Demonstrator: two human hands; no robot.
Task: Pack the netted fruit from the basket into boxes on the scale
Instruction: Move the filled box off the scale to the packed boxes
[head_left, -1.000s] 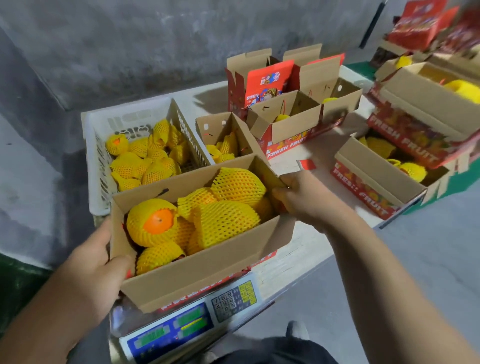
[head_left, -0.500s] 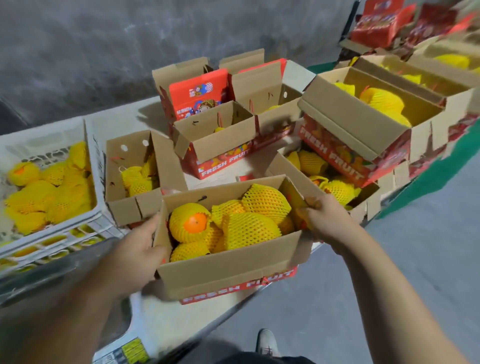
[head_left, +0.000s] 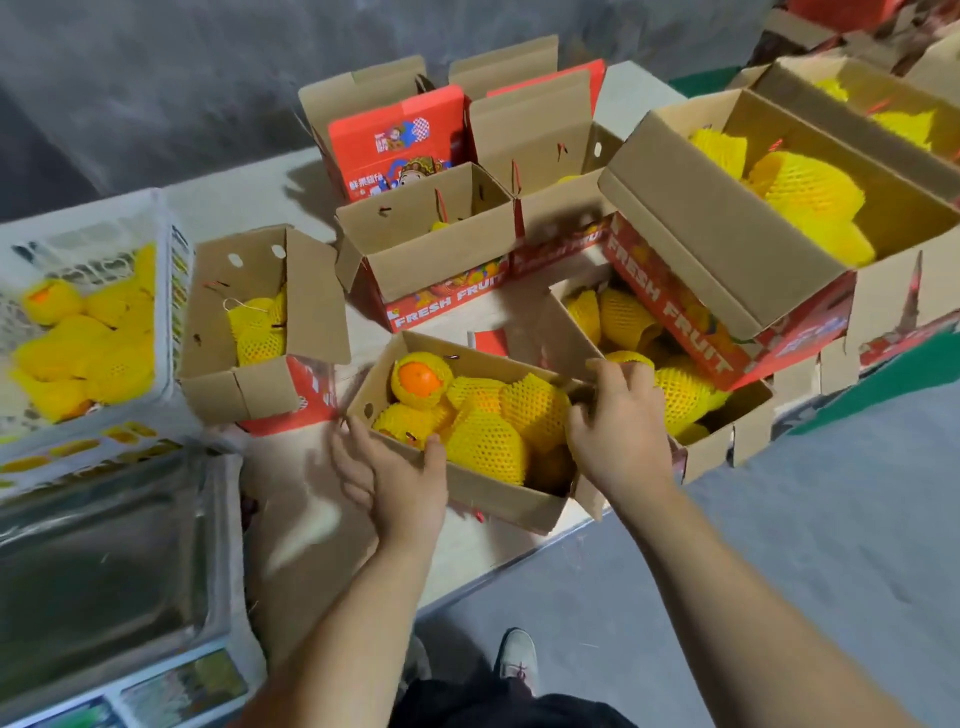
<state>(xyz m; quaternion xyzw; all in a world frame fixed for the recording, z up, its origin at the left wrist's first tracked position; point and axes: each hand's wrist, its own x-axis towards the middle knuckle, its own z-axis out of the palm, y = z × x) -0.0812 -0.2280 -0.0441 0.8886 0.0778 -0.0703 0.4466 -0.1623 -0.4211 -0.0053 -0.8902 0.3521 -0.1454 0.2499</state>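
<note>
Open cartons crowd the table ahead of both hands, a stacked pair hemming in the right hand. Bare tabletop lies beneath the left hand, with the steel scale pan farther left.

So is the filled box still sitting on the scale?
No, the filled box sits on the table, and the scale platform at left is bare.
</note>
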